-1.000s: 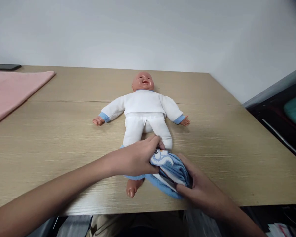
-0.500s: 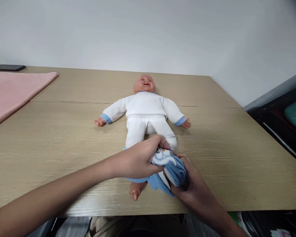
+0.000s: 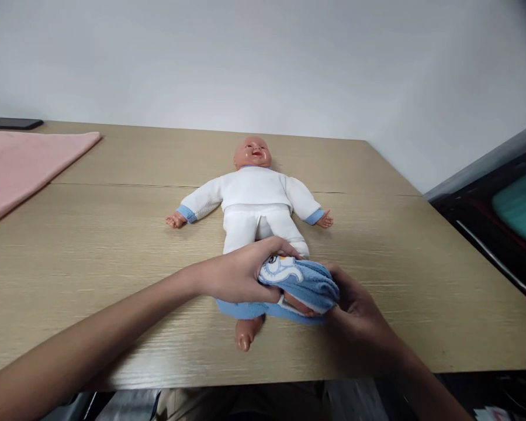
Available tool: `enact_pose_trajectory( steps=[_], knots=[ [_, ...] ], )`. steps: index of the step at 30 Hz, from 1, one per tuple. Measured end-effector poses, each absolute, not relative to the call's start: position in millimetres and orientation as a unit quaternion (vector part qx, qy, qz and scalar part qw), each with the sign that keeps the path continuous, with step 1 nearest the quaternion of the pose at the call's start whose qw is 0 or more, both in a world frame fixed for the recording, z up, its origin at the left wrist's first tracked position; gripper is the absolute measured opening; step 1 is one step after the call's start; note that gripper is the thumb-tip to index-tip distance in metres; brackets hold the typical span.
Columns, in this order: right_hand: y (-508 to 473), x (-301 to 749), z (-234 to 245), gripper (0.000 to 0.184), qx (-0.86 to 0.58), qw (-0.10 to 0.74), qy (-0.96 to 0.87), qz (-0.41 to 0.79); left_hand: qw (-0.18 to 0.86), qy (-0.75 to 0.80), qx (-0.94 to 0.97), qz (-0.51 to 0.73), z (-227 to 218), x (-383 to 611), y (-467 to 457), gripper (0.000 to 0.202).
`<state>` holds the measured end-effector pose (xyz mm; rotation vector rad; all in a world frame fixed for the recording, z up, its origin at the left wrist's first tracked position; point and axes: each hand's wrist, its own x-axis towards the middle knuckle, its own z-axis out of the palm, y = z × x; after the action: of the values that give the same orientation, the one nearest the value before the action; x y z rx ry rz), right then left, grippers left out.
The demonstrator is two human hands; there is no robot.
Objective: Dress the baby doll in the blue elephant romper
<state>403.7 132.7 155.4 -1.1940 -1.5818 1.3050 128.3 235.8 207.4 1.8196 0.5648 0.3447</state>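
A baby doll point(image 3: 255, 193) in a white suit with blue cuffs lies face up on the wooden table point(image 3: 92, 245), head away from me. A small blue garment point(image 3: 304, 283) with a white cartoon patch is bunched over the doll's lower legs. My left hand point(image 3: 239, 272) is closed on the garment's left side near the patch. My right hand point(image 3: 355, 307) grips its right side. One bare doll foot point(image 3: 245, 336) sticks out below the garment; the other foot is hidden inside it.
A pink cloth point(image 3: 21, 164) lies at the table's far left, with a dark phone point(image 3: 12, 123) behind it. A dark shelf or bin holding something teal point(image 3: 519, 204) stands to the right of the table. A white wall is behind.
Both hands have pulled the blue garment wider and a little up the doll's legs. My right hand shifted right and up; the garment's opening now shows the doll's leg inside.
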Motion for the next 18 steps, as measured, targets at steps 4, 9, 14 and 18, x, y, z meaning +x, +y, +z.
enact_pose_trajectory(
  steps=[4,9,14,18],
  knots=[
    [139.1,403.4,156.8,0.033,-0.484,0.335,-0.601,0.54,0.541,0.24,0.797,0.121,209.8,128.7,237.9,0.028],
    [147.3,394.5,155.8,0.033,-0.504,0.396,-0.594,0.485,0.571,0.243,0.773,0.134,206.7,127.8,242.6,0.036],
    [156.4,388.3,158.3,0.04,-0.53,0.422,-0.58,0.453,0.584,0.239,0.764,0.134,206.0,126.7,245.3,0.036],
    [161.5,389.9,154.9,0.056,-0.5,0.357,-0.582,0.533,0.588,0.243,0.761,0.127,208.4,128.6,245.0,0.044]
  ],
)
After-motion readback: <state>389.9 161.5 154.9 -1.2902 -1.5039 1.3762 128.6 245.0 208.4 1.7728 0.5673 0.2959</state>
